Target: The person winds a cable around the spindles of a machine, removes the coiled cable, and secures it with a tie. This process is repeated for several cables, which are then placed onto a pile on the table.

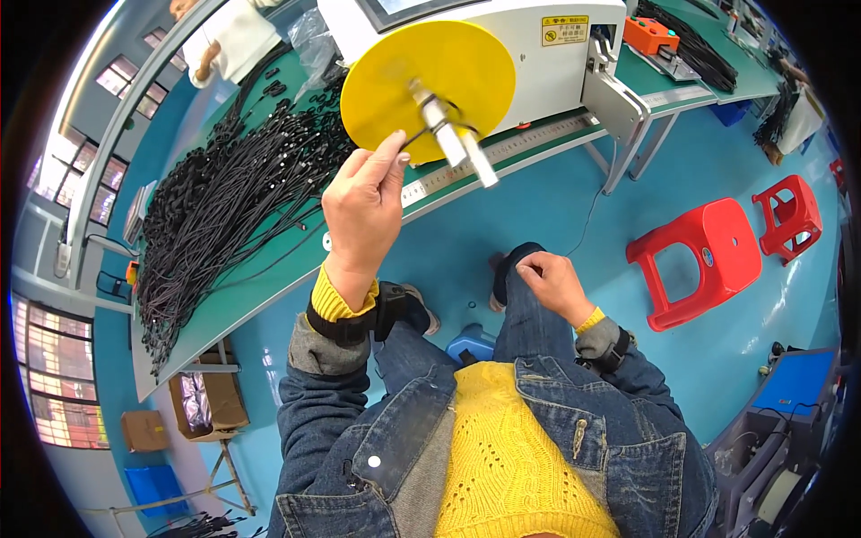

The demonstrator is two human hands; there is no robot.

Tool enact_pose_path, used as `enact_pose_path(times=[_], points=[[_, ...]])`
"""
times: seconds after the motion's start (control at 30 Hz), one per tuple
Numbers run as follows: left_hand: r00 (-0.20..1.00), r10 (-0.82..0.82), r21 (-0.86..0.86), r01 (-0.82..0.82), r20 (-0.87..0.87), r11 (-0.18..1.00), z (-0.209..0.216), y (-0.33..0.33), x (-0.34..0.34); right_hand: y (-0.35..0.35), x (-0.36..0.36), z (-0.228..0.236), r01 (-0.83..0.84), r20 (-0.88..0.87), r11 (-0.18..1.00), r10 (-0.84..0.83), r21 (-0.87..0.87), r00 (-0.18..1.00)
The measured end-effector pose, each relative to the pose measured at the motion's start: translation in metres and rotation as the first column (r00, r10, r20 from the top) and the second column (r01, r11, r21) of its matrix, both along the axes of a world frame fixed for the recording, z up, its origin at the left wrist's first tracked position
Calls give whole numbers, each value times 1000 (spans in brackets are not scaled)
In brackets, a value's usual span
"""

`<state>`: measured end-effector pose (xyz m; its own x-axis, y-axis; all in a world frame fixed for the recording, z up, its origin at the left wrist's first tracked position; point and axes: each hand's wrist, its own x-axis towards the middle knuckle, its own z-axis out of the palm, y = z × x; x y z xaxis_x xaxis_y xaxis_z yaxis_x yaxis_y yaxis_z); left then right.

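My left hand is raised in front of the winding machine, thumb and forefinger pinched on a thin black cable. That cable leads to the metal winding spindle, which sticks out from a round yellow disc. Around the spindle the picture is smeared by motion. Another length of cable trails below my wrist toward the bench. Over my right knee rests my right hand, its fingers curled in, with nothing visible in them.
A large heap of black cables covers the green bench on the left. A steel ruler runs along its edge. Red stools stand on the floor at right. Another person is at the far left, beyond the bench.
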<state>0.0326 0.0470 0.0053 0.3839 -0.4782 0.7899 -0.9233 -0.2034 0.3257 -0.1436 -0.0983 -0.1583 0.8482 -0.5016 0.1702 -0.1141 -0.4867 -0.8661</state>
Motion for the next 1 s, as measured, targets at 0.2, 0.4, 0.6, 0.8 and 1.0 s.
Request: enact_pose_path(times=[0.2,0.4,0.6,0.8,1.0], points=[[998,-16,21,17,-53,1000,-6,6,-13,2,0,-4,-37,-51,998,39,46,998],[987,-86,-32,82,-137,996,-17,1,-21,1,2,-13,-58,-55,998,60,33,997],[998,-61,23,62,-17,998,-24,-12,-25,1,0,-8,-63,-73,996,68,64,995],[972,35,270,-99,232,958,-1,-28,-37,-18,16,40,3,236,995,20,-96,972],[935,76,175,-144,346,974,5,-34,-50,-7,51,115,45,550,999,-35,-5,835]])
